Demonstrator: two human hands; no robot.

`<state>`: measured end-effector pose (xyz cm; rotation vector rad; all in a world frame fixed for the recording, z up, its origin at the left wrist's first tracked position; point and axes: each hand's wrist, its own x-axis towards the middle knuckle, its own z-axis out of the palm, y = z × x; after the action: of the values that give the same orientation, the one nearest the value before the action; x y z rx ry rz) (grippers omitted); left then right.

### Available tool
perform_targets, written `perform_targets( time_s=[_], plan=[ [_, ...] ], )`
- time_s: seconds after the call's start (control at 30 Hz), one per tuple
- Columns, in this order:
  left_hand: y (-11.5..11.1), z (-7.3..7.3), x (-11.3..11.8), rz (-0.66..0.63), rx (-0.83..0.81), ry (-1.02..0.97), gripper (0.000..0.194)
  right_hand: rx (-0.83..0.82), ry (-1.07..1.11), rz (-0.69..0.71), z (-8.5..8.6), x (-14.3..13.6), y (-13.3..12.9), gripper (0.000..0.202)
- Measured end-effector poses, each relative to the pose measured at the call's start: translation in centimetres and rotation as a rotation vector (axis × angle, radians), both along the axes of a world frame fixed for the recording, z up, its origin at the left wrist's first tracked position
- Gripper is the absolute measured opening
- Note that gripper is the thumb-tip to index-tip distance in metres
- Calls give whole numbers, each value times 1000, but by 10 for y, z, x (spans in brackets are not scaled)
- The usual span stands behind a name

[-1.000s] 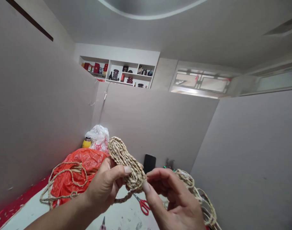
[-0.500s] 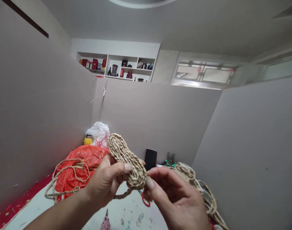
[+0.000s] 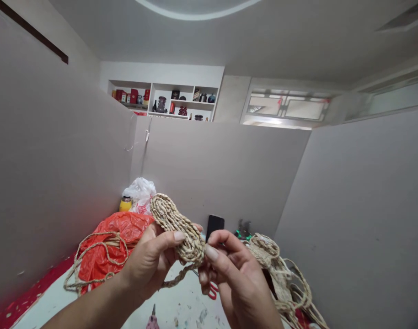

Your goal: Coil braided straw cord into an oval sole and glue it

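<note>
An oval coil of braided straw rope [image 3: 176,224] is held up over the table, tilted with its far end to the upper left. My left hand [image 3: 154,256] grips the coil from the left, thumb pressed on its face and fingers behind. At the coil's lower right end, my right hand [image 3: 236,274] has its thumb tip against the rope, with the index finger bent above it. Whether that thumb and finger pinch a strand is hidden. A loose tail of rope [image 3: 176,279] leaves the coil's underside toward my left wrist.
Left on the white table [image 3: 181,308] lies a red plastic bag [image 3: 120,226] with loose rope over it. Behind stand a white bag [image 3: 140,192], yellow jar [image 3: 125,204] and black phone [image 3: 215,227]. More rope [image 3: 281,278] lies right. Red-handled scissors [image 3: 213,291] and a pink glue gun [image 3: 153,320] sit nearer.
The coil has shifted slightly left in view. My right hand has moved left and turned, its index finger now more bent and raised off the rope. My left hand keeps its hold.
</note>
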<state>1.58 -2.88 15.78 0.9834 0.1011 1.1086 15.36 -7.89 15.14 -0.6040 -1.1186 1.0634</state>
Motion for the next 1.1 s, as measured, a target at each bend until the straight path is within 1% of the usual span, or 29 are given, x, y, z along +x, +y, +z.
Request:
perform_targets(
  time_s=[0.1, 0.3, 0.4, 0.53, 0.63, 0.73, 0.83, 0.97, 1.03, 1.1],
  plan=[
    [-2, 1, -1, 21, 22, -16, 19, -11, 5, 13, -1, -3, 1, 19],
    [-1, 2, -2, 66, 41, -47, 16, 63, 90, 16, -4, -11, 6, 9],
    [0, 1, 0, 53, 75, -56, 16, 77, 92, 8, -6, -15, 7, 8],
    [0, 2, 2, 20, 102, -70, 14, 126, 17, -90, -12, -18, 11, 10],
    [2, 2, 3, 79, 68, -105, 11, 138, -57, -209, -19, -17, 15, 11],
    [4, -1, 5, 150, 11, -141, 22, 150, -135, -323, -23, -16, 17, 14],
    [4, -6, 9, 148, -31, -129, 28, 154, -188, -374, -23, -19, 17, 15],
    [4, -10, 13, 99, -5, -99, 25, 171, -225, -467, -16, -19, 16, 13],
    [9, -8, 12, 34, 30, -61, 25, 185, -245, -496, -11, -13, 16, 12],
    [19, -4, 7, -22, 22, -6, 31, 186, -290, -508, -7, -1, 16, 13]
  ],
)
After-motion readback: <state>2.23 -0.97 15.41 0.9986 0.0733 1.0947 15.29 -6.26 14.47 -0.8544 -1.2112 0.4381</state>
